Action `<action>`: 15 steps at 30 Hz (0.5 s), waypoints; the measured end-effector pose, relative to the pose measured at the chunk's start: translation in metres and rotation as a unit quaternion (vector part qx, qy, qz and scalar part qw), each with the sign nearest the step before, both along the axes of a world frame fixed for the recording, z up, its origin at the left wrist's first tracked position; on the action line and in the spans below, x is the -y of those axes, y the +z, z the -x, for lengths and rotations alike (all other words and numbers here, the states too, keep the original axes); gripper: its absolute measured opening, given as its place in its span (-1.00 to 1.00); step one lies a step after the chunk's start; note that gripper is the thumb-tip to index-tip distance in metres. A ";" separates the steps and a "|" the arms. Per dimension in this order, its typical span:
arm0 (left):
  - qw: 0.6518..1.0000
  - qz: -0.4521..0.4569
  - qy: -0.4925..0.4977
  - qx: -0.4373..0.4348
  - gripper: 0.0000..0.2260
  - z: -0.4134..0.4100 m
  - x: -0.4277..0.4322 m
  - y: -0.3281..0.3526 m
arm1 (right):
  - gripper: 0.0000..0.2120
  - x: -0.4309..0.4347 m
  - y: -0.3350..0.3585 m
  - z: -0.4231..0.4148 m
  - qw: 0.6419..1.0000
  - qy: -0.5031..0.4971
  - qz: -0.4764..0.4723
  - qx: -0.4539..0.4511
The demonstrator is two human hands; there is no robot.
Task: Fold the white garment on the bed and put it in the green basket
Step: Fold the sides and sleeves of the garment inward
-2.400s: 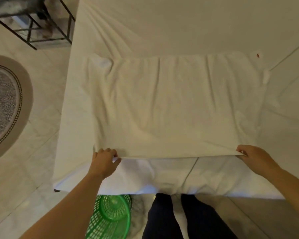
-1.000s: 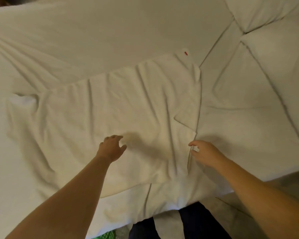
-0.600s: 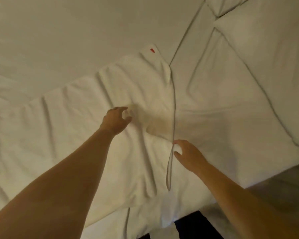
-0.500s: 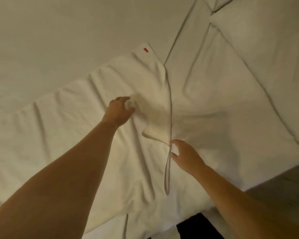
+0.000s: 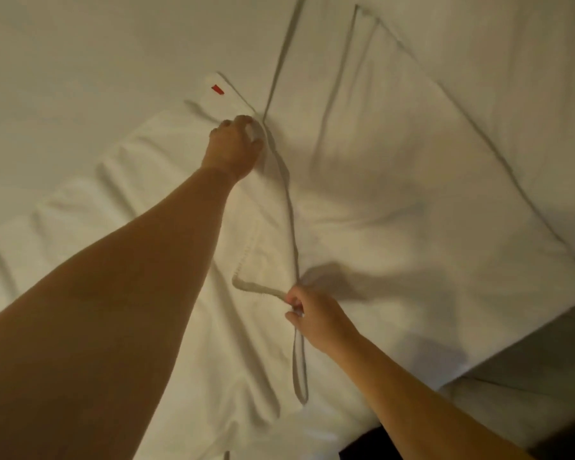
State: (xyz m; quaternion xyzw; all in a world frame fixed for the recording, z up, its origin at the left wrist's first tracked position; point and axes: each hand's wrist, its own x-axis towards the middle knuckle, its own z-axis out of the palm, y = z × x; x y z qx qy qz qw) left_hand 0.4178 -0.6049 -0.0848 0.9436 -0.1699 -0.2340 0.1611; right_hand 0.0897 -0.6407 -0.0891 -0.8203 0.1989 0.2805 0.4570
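hands (image 5: 233, 147) farther up garment (image 5: 166, 180) edge

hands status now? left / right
Left hand: closed, pinching the white garment at its far right edge, near the red tag.
Right hand: closed, pinching the garment's near right edge, lifted slightly.

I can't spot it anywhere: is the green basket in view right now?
No, only the bed, the white garment and both hands, left hand and right hand, show.
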 end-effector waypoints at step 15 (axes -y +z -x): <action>0.993 -0.081 0.048 0.072 -0.66 0.004 0.051 -0.006 | -0.92 0.076 0.010 0.070 0.997 -0.040 0.010 -0.058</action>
